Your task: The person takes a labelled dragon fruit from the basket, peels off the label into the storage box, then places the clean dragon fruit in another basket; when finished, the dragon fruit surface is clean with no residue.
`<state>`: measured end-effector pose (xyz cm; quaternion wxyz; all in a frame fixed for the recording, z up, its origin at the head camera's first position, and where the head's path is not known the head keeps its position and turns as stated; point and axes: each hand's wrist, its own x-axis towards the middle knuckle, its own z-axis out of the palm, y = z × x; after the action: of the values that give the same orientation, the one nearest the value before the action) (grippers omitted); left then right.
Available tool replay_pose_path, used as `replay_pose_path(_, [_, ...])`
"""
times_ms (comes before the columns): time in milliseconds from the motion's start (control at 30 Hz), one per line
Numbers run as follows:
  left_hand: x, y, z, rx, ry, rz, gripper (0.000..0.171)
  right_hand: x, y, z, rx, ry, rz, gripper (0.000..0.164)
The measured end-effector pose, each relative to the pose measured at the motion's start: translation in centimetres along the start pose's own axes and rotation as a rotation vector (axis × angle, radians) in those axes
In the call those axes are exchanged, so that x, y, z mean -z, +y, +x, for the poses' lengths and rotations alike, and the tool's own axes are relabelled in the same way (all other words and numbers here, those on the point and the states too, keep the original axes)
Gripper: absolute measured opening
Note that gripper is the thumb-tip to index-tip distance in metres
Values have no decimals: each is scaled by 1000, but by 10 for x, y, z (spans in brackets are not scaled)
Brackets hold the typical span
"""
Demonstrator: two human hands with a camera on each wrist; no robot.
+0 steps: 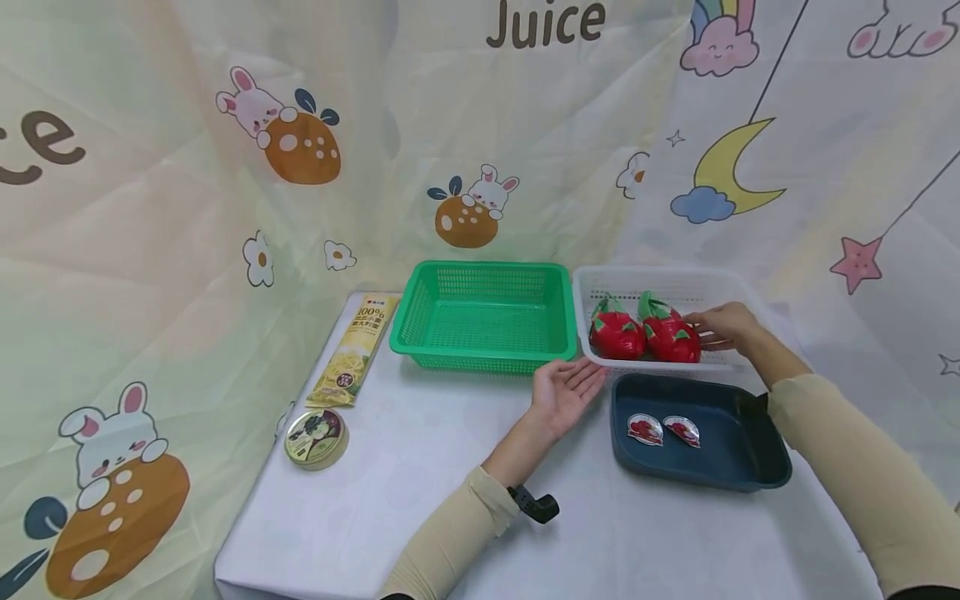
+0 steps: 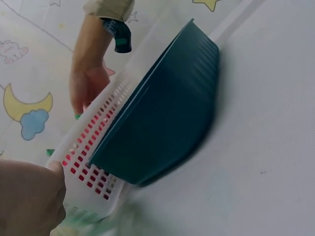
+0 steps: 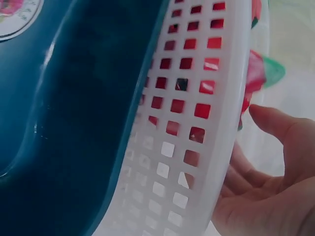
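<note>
Two red dragon fruits with green tips, the left one (image 1: 617, 335) and the right one (image 1: 671, 337), sit side by side in the white basket (image 1: 738, 287). My right hand (image 1: 723, 327) reaches into this basket, its fingers at the right dragon fruit's side. In the right wrist view the thumb of my right hand (image 3: 280, 167) is close to a red fruit; whether it touches is hard to tell. My left hand (image 1: 564, 393), palm up with fingers extended, lies at the basket's front left corner, between the green basket (image 1: 483, 364) and the dark blue tray (image 1: 701, 479).
Two fruit-printed pieces, one roundish (image 1: 645, 429) and one half-shaped (image 1: 682, 431), lie in the blue tray. On the left side of the white table (image 1: 450, 500) are a yellow pasta packet (image 1: 355, 350) and a round tin (image 1: 316, 437). A printed cloth (image 1: 375, 125) hangs behind.
</note>
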<state>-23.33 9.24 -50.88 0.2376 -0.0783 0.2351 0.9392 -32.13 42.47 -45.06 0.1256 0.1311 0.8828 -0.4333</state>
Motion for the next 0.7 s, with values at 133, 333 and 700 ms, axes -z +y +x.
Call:
replay_pose_path(133, [-1,2,-3,-9,10,16,49,-3,-3,-9,9,49,-30,79])
replay_pose_path(333, [-1,6,-9,20,41,68,51,-5,-11,-29,23,199,-147,80])
replay_pose_path(700, [-3,28,-31,74,22,161,53,-10,-28,-66,151,269,-210,75])
